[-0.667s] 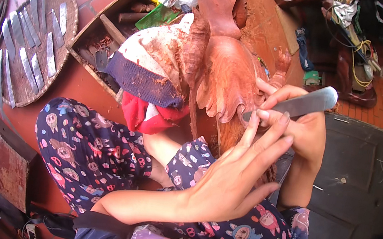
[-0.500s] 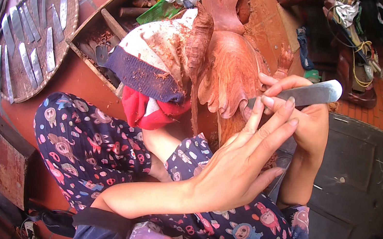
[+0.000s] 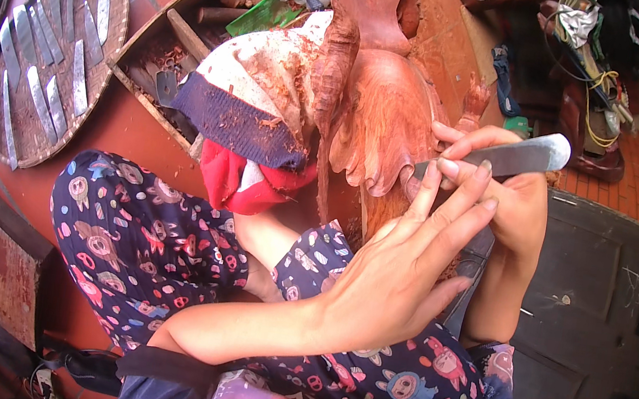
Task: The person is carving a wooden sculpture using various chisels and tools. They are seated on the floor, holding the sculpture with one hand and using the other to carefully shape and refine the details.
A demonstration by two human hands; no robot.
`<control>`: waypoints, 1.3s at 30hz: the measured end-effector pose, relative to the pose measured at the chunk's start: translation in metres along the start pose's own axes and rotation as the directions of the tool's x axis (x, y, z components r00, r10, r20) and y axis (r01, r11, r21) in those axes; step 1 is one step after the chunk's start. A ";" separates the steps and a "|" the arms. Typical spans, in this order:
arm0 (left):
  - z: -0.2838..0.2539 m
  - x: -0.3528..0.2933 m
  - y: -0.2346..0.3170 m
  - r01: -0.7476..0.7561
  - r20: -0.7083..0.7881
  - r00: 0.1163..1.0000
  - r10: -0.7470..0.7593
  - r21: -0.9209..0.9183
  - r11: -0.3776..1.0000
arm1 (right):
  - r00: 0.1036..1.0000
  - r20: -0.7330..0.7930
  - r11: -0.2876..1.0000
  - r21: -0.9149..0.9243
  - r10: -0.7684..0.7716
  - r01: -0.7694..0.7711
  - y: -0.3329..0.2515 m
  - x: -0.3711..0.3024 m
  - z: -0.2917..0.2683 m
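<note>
My right hand [image 3: 521,203] grips a flat steel carving chisel [image 3: 534,156]. Its broad rounded end points up and right; the narrow end slants down to the wood, partly hidden by fingers. In front lies a reddish-brown wood carving [image 3: 384,119] with flowing grooves and a curled lower edge, which the chisel's low end meets. My left hand [image 3: 394,279] reaches across from the lower left with its fingers stretched out. Its fingertips lie against the chisel and the right hand's fingers, close to the curled edge.
At left, a round woven tray [image 3: 20,149] carries several flat blades. A wooden box [image 3: 134,35] holds tools and shavings. Shavings dot a white, navy and red cloth [image 3: 240,123] beside the carving. A dark panel [image 3: 569,284] lies right, below cords and dark red wooden pieces [image 3: 582,130].
The view has shifted slightly, so the tray and box appear a little further left and up. Both hands and the chisel hold nearly the same position on the carving.
</note>
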State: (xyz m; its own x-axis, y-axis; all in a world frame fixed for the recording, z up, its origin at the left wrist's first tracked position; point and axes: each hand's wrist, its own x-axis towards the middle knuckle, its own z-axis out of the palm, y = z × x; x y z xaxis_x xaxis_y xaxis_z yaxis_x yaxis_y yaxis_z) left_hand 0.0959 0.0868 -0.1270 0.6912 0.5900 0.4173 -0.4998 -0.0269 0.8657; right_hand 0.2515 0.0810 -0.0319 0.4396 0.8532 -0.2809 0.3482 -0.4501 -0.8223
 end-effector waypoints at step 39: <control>0.005 -0.002 0.002 0.019 0.031 0.999 -0.020 0.025 1.000 | 0.998 0.065 0.999 -0.042 -0.021 0.023 -0.005 -0.002 0.002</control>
State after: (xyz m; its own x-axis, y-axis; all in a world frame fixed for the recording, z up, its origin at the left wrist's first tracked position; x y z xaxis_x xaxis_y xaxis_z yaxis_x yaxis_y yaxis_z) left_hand 0.0963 0.0816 -0.1240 0.7168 0.5650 0.4087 -0.4737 -0.0356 0.8800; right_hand 0.2475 0.0818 -0.0279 0.3773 0.8776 -0.2956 0.3928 -0.4408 -0.8071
